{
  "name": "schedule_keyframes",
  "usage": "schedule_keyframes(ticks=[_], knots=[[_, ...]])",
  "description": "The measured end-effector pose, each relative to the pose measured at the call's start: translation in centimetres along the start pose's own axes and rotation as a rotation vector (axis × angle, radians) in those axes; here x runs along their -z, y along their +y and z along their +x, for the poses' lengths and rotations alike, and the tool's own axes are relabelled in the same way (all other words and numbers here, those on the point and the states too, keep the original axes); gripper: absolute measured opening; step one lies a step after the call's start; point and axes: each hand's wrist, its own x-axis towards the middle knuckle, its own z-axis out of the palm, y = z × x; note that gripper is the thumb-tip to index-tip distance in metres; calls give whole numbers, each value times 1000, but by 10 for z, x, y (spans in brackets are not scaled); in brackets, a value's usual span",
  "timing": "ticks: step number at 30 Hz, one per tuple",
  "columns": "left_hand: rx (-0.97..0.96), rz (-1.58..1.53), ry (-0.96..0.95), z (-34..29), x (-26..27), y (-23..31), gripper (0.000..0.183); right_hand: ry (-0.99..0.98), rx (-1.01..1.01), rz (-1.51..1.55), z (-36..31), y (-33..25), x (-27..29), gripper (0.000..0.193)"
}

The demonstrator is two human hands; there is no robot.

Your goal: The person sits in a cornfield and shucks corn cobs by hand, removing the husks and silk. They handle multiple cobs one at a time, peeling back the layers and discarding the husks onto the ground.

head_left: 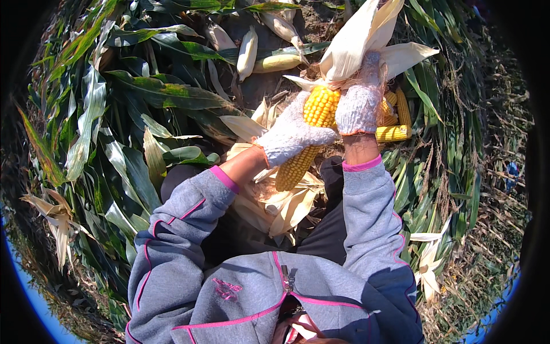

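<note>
Both my hands wear whitish knit gloves. My left hand [292, 137] is closed round a yellow ear of corn [322, 108], its thumb lying across it. Kernels show above and below the hand; the lower stretch, in shade, looks like part of the same ear. Pale dry husk [346, 60] fans out at the ear's far end, peeled back from the kernels. My right hand [360, 106] grips this husk close beside the kernels, with brown silk clinging to the glove. Its fingertips are partly hidden.
Husked yellow cobs [394, 133] lie just right of my right wrist. Paler ears [247, 54] lie on the soil ahead. Loose husks [292, 212] are piled between my dark-trousered legs. Green corn leaves and stalks [166, 92] spread on the left, with more stalks on the right.
</note>
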Motion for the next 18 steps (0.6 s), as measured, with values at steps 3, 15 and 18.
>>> schedule_keyframes(ticks=[3, 15, 18], knots=[[-5, -80, 24, 0, -4, 4, 90, 34, 109, -260, 6, 14, 0, 57], [-103, 233, 72, 13, 16, -20, 86, -346, 854, -1081, 15, 35, 32, 39], [-106, 252, 43, 5, 10, -12, 85, -52, 228, -94, 4, 18, -4, 39]])
